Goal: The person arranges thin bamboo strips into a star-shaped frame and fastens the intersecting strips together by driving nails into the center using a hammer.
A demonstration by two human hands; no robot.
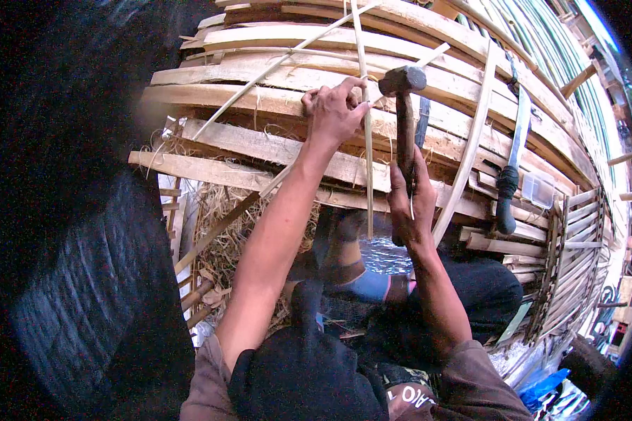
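The fingers of the bare left hand (pixel 333 112) are bent closely onto a thin, straight, pale strip of wood or bamboo (pixel 369 161), seemingly pinching it between thumb and forefinger so that it stays crosswise on the long, flat, pale wooden slats (pixel 239 144); whether they also hold anything small there cannot be told. The bare right hand (pixel 416 207) is wrapped around the dark wooden handle of a hammer with a blunt, grey metal head (pixel 405 119), which stands head-up just beside the left fingertips, probably so that a short stroke suffices. The strip's lower end reaches past the slats' near edge, perhaps as spare length. Farther right, a long, steel-bladed machete with a black handle (pixel 519 137) lies on the slats, apparently parked within reach yet apart from both hands
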